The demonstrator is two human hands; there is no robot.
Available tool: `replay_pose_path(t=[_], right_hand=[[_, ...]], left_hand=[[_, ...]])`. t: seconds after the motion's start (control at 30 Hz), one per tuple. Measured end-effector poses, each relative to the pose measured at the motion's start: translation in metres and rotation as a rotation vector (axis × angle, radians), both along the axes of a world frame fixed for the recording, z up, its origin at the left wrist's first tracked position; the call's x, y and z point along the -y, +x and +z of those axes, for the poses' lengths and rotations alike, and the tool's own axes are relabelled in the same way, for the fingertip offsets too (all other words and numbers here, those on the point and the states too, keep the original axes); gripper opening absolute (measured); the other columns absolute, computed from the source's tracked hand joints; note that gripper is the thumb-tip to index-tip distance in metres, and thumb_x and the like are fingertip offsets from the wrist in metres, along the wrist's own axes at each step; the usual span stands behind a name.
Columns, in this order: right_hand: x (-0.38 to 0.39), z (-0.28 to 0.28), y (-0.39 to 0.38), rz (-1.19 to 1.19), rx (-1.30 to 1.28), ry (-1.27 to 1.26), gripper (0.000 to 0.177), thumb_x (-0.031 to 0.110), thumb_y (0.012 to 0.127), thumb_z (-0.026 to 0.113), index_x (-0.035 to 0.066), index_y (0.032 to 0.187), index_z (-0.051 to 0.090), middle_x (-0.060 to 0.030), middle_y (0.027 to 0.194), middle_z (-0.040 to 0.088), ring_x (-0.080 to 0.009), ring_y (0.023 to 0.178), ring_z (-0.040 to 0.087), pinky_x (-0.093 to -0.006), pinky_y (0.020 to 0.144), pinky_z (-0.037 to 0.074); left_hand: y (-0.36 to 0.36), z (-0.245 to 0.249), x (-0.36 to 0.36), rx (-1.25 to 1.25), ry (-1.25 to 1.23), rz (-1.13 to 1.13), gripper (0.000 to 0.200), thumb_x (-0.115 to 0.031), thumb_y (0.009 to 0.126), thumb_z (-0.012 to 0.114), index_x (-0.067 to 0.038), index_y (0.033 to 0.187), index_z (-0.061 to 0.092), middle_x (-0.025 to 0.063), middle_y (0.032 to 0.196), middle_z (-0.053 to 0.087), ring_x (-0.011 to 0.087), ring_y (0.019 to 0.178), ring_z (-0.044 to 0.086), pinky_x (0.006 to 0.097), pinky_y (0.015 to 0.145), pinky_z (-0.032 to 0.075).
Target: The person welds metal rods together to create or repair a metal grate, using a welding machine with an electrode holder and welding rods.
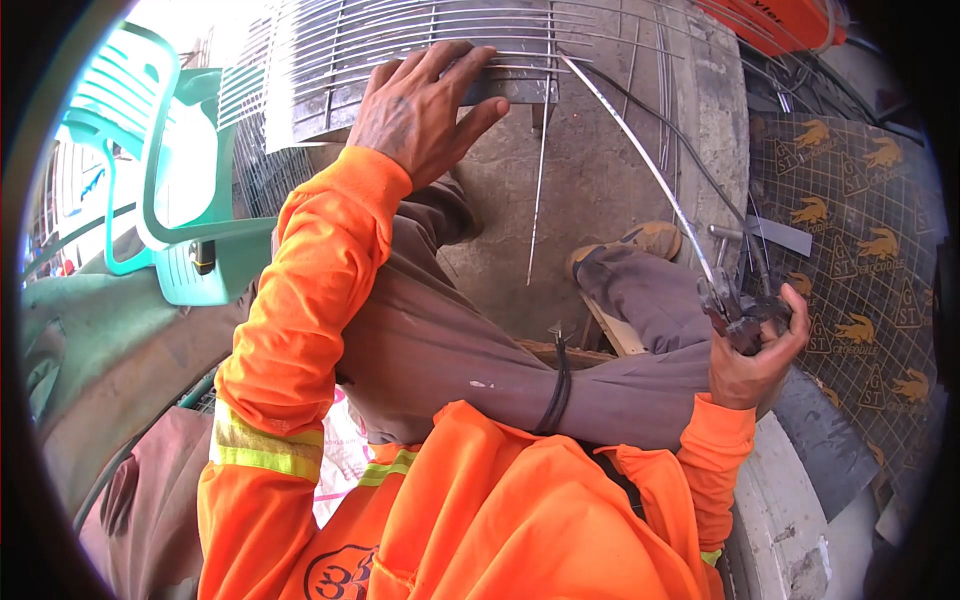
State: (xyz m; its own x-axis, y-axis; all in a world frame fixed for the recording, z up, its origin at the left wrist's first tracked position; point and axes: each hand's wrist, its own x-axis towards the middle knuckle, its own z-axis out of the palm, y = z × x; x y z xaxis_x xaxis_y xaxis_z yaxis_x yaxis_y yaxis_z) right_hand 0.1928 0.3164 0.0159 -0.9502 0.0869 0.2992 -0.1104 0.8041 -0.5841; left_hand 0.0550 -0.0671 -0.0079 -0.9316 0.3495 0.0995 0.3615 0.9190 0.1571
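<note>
Bright orange jacket cloth (500,510) fills the space nearest the camera, well below the fingers of both hands, with trousers (450,330) stretching out beyond it. At the left hand (405,120), palm down, the fingers are straight and slightly apart, the thumb spread wide; they rest on a grille of thin metal rods (335,60). Beneath those fingertips and the grille lies a dark flat sheet (318,122). Fingers of the right hand (752,365) are curled and clamped on a dark clamp-like electrode holder (742,322). From it a long thin rod (640,150) slants up towards the grille's edge, its tip near the left thumb; whether it touches, I cannot tell.

Bare concrete floor (500,230) spreads between the two sets of fingers, with a brown shoe (650,238) on the right hand's side. Just outside the right fingers leans or lies a dark panel (850,265) printed with crocodiles. Left of the left fingers is a turquoise plastic chair (195,268); far beyond the right fingers, an orange case (775,22).
</note>
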Motion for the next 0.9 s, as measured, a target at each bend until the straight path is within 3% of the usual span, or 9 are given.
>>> replay_pose_path(t=[0.13, 0.4, 0.6, 0.9], right_hand=[[0.0006, -0.0021, -0.0024, 0.017, -0.029, 0.040, 0.082, 0.001, 0.067, 0.086, 0.002, 0.137, 0.045, -0.0173, 0.130, 0.049, -0.0206, 0.100, 0.063, -0.0260, 0.066, 0.056], [0.0002, -0.0054, -0.0025, 0.034, -0.008, 0.015, 0.081, -0.003, 0.066, 0.084, 0.001, 0.136, 0.044, -0.0163, 0.132, 0.051, -0.0254, 0.116, 0.054, -0.0255, 0.061, 0.055], [0.0004, -0.0070, -0.0030, 0.050, -0.013, 0.013, 0.085, -0.002, 0.063, 0.086, 0.001, 0.137, 0.043, -0.0151, 0.133, 0.051, -0.0263, 0.119, 0.051, -0.0254, 0.062, 0.055], [0.0009, -0.0064, -0.0030, 0.049, -0.013, 0.011, 0.086, 0.000, 0.064, 0.087, 0.002, 0.138, 0.044, -0.0159, 0.132, 0.050, -0.0235, 0.110, 0.057, -0.0251, 0.062, 0.055]], left_hand=[[0.0012, -0.0031, 0.0005, -0.039, -0.028, 0.003, 0.058, -0.054, 0.099, 0.056, -0.017, 0.144, 0.053, 0.0123, 0.140, 0.057, 0.0355, 0.122, 0.058, 0.0457, 0.107, 0.042], [0.0000, -0.0020, 0.0008, -0.025, -0.011, -0.007, 0.058, -0.054, 0.099, 0.057, -0.018, 0.144, 0.054, 0.0115, 0.139, 0.057, 0.0354, 0.120, 0.058, 0.0457, 0.107, 0.042], [0.0010, -0.0066, 0.0016, -0.063, -0.025, -0.013, 0.058, -0.054, 0.099, 0.057, -0.018, 0.144, 0.054, 0.0107, 0.138, 0.057, 0.0342, 0.118, 0.059, 0.0455, 0.106, 0.042], [0.0034, -0.0044, -0.0032, -0.080, -0.067, 0.013, 0.060, -0.056, 0.098, 0.057, -0.019, 0.145, 0.053, 0.0100, 0.138, 0.058, 0.0321, 0.121, 0.057, 0.0452, 0.106, 0.039]])
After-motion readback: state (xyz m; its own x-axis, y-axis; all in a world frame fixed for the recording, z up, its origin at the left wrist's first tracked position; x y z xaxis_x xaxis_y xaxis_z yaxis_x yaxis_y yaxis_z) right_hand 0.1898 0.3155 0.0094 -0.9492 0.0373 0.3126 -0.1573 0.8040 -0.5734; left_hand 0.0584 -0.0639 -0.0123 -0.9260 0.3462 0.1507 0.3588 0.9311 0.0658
